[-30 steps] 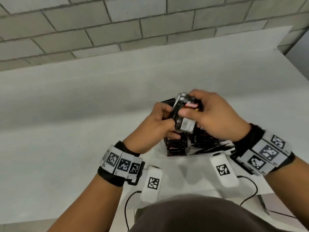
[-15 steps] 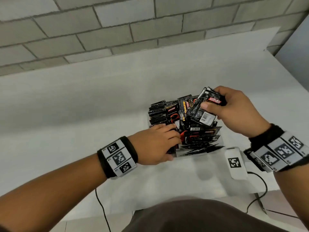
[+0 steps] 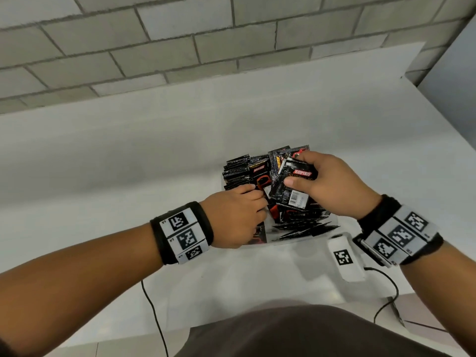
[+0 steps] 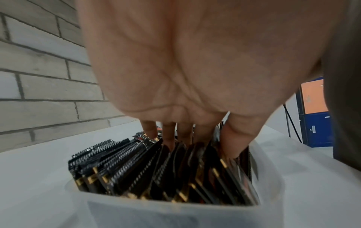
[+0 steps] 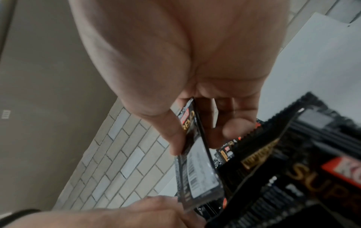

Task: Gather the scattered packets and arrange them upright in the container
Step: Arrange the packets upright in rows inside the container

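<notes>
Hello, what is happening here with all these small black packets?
A person is sorting black packets into a pale container on a white table. Many packets already stand upright in rows inside it. The left hand has its straight fingers pushed down between the standing packets, as if opening a gap. The right hand pinches a small bunch of packets just above the container, not yet put in.

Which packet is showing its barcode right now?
The packet pinched in the right hand, held above the container; the others stand edge-up.
</notes>
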Demonstrator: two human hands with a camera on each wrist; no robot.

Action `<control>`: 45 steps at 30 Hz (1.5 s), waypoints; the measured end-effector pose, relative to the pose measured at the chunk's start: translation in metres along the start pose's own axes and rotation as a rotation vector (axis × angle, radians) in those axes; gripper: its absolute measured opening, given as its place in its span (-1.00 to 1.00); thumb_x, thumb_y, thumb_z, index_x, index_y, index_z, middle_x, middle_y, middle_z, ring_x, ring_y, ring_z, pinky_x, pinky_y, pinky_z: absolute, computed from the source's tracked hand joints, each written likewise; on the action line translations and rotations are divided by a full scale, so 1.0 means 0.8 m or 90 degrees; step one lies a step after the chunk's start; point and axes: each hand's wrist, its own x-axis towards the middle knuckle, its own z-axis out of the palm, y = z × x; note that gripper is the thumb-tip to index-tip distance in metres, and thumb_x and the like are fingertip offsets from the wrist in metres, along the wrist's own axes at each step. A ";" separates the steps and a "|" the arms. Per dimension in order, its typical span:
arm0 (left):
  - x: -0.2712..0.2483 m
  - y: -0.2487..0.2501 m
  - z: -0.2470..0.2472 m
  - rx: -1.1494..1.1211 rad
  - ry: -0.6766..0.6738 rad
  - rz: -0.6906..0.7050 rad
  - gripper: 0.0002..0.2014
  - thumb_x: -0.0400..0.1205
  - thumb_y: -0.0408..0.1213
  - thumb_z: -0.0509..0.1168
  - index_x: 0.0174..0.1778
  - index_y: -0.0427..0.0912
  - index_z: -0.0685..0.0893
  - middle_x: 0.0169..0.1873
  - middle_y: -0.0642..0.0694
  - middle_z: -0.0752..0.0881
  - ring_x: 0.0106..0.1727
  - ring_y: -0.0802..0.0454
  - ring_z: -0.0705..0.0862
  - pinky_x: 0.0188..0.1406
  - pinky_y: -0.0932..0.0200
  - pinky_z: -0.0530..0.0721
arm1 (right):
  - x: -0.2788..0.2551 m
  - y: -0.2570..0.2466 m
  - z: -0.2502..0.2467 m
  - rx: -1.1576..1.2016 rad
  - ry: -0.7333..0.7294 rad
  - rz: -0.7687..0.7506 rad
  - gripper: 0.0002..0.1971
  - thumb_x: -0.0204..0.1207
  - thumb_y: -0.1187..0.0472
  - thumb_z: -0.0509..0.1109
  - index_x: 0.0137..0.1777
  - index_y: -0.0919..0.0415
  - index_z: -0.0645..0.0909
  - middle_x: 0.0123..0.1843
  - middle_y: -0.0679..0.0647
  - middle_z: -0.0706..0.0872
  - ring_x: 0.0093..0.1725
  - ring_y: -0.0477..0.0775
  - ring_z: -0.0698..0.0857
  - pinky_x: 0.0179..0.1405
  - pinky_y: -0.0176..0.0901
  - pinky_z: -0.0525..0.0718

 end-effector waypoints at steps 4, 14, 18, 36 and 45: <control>0.004 0.000 0.001 -0.035 -0.024 -0.011 -0.53 0.61 -0.12 0.12 0.39 -0.15 0.68 0.25 -0.09 0.70 0.34 -0.13 0.64 0.62 -0.11 0.42 | 0.004 0.005 0.004 -0.028 -0.020 0.012 -0.69 0.55 0.11 0.56 0.28 0.01 0.68 0.03 -0.12 0.81 0.01 -0.10 0.78 0.13 -0.11 0.72; -0.007 0.007 0.020 -0.021 -0.012 -0.015 -0.52 0.74 0.01 0.00 0.19 -0.08 0.80 0.33 -0.03 0.70 0.54 -0.12 0.55 0.69 -0.14 0.26 | 0.008 0.008 0.003 -0.062 -0.021 0.012 -0.70 0.57 0.09 0.54 0.28 -0.02 0.67 0.02 -0.14 0.80 0.00 -0.11 0.76 0.02 -0.30 0.65; -0.003 0.008 0.028 -0.005 -0.009 -0.002 -0.60 0.78 -0.02 0.08 0.07 -0.10 0.81 0.16 -0.05 0.76 0.42 -0.15 0.64 0.66 -0.15 0.26 | 0.011 0.007 0.003 -0.078 -0.020 0.008 -0.70 0.57 0.06 0.53 0.28 -0.01 0.68 0.03 -0.10 0.80 0.01 -0.09 0.75 0.01 -0.32 0.63; 0.023 0.005 -0.001 0.085 -0.116 -0.074 -0.23 0.57 0.12 -0.18 0.18 -0.26 0.84 0.17 -0.26 0.79 0.37 -0.36 0.64 0.64 -0.27 0.37 | 0.015 0.003 -0.014 -0.058 0.019 0.000 -0.78 0.55 0.08 0.55 0.15 0.04 0.71 -0.05 -0.05 0.82 -0.05 -0.05 0.76 0.04 -0.08 0.70; 0.025 0.004 -0.003 0.069 -0.162 -0.057 -0.45 0.65 0.00 -0.07 0.01 -0.08 0.85 -0.10 -0.06 0.84 0.03 -0.13 0.75 0.60 -0.15 0.35 | 0.016 0.007 -0.015 -0.059 0.020 0.002 -0.77 0.55 0.06 0.54 0.18 0.00 0.71 -0.06 -0.10 0.81 -0.07 -0.11 0.76 -0.11 -0.31 0.62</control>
